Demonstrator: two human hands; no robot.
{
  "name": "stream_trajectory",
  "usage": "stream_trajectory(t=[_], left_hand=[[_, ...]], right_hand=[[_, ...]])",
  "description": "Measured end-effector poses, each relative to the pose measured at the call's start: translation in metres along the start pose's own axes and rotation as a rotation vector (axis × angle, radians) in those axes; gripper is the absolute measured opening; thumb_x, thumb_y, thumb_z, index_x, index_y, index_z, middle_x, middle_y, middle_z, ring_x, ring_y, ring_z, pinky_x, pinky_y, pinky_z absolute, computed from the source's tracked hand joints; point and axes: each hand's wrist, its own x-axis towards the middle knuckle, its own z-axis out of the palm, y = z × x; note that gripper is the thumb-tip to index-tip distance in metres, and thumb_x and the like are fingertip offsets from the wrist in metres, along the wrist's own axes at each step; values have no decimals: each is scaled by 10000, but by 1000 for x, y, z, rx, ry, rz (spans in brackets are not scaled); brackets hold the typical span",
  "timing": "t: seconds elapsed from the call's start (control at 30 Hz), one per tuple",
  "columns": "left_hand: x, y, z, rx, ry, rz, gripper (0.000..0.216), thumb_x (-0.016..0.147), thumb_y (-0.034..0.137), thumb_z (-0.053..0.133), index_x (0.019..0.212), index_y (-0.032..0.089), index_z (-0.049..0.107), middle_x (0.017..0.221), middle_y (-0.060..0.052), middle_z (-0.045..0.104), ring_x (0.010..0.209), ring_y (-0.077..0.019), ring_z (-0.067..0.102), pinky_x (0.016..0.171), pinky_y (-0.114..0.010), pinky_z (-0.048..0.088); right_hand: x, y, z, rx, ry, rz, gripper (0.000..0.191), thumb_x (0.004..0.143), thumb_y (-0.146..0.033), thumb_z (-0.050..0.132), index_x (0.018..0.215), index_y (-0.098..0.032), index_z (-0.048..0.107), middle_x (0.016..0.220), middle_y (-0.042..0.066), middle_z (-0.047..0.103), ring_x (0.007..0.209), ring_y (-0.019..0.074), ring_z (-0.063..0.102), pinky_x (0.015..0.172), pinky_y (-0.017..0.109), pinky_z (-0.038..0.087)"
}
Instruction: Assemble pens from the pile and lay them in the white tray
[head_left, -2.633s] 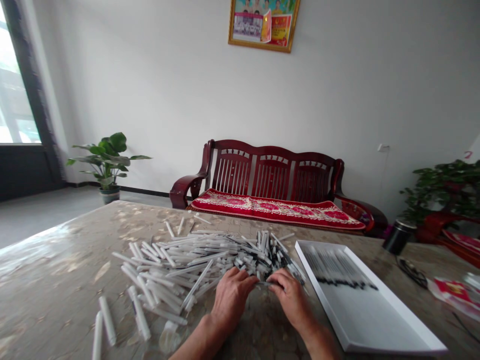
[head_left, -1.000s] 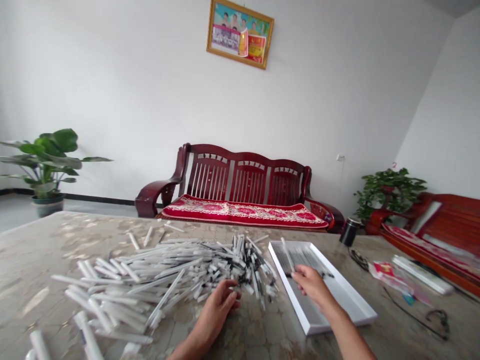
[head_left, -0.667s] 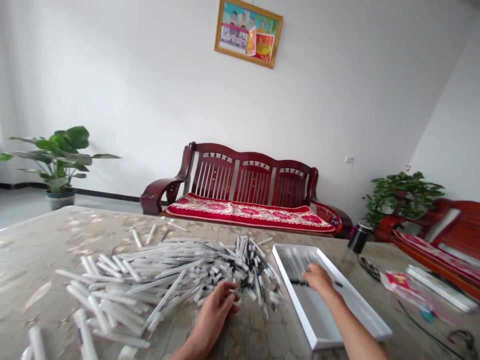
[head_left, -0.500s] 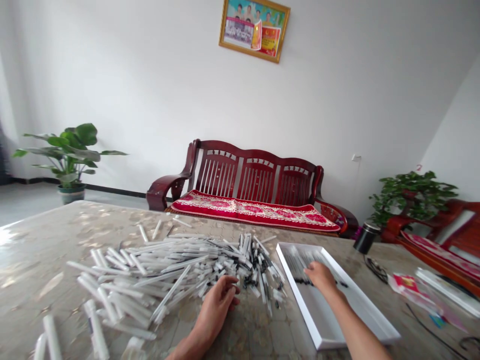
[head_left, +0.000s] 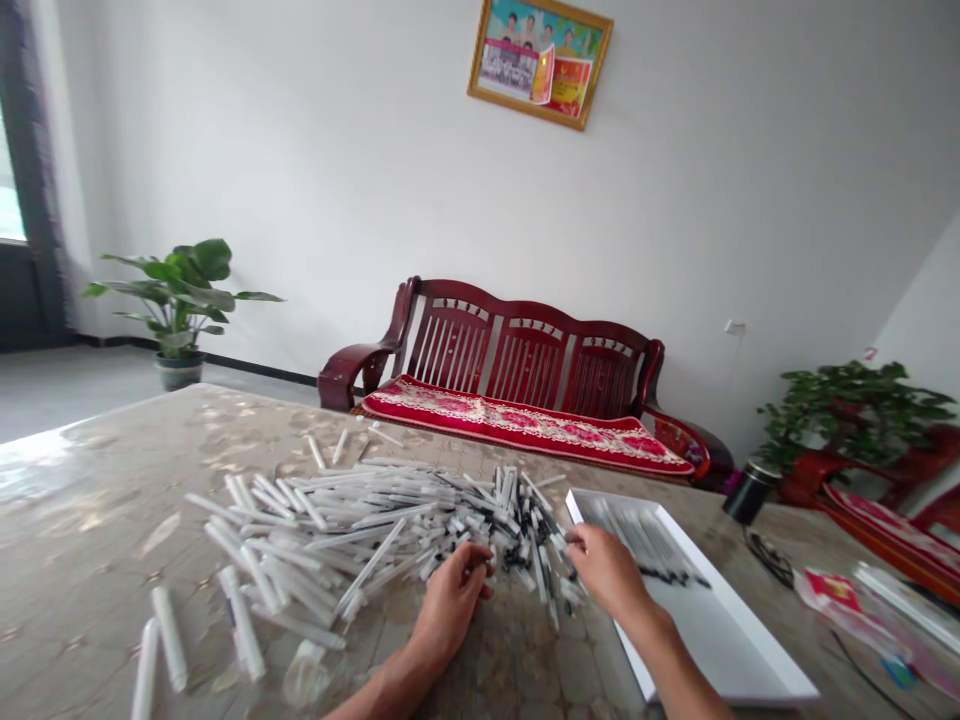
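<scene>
A big heap of translucent white pen barrels and pen parts [head_left: 352, 510] lies on the table, with black pieces mixed in at its right end. My left hand [head_left: 454, 595] rests at the heap's near edge, fingers curled; whatever it may hold is hidden. My right hand [head_left: 607, 570] reaches over the left wall of a shallow white box [head_left: 750, 640], fingertips pinched close to the heap's right end. What sits between those fingertips is too small to make out. Inside the box, a row of clear pens with black tips [head_left: 645, 540] lies side by side at the far end.
Loose white tubes [head_left: 169, 640] lie at the table's near left. Right of the box are a black cylindrical container [head_left: 752, 492], a dark cable [head_left: 772, 558] and a red-and-clear plastic packet [head_left: 836, 592]. A red wooden bench [head_left: 525, 350] stands beyond the table.
My right hand has moved left from the pens in the box to the heap's right end. The view has swung slightly left. My left hand stays by the heap, fingers still curled.
</scene>
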Motion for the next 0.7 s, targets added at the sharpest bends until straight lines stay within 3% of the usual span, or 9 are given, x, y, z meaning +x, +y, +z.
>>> stream_trajectory(t=[0.17, 0.4, 0.7], left_hand=[[3, -4, -1, 45, 10, 2, 235, 750, 341, 483, 899, 211, 611, 822, -39, 697, 637, -176, 647, 516, -247, 417], [2, -2, 0, 91, 18, 15, 204, 763, 256, 465, 882, 215, 626, 816, -27, 699, 630, -163, 653, 550, -241, 434], [5, -8, 0, 93, 14, 34, 219, 778, 211, 440, 889, 206, 628, 810, -28, 692, 628, -167, 650, 579, -250, 455]], right_hand=[[-14, -34, 16, -148, -95, -12, 290, 765, -162, 549, 1012, -207, 694, 989, 82, 748, 985, 230, 683, 748, 246, 433], [-18, -36, 25, -262, -167, 2, 459, 757, -38, 472, 1165, -177, 631, 1087, 129, 729, 1006, 254, 692, 770, 275, 474], [-26, -57, 25, -376, -167, 32, 479, 805, -13, 455, 1236, -143, 618, 1069, 160, 737, 986, 250, 709, 767, 274, 524]])
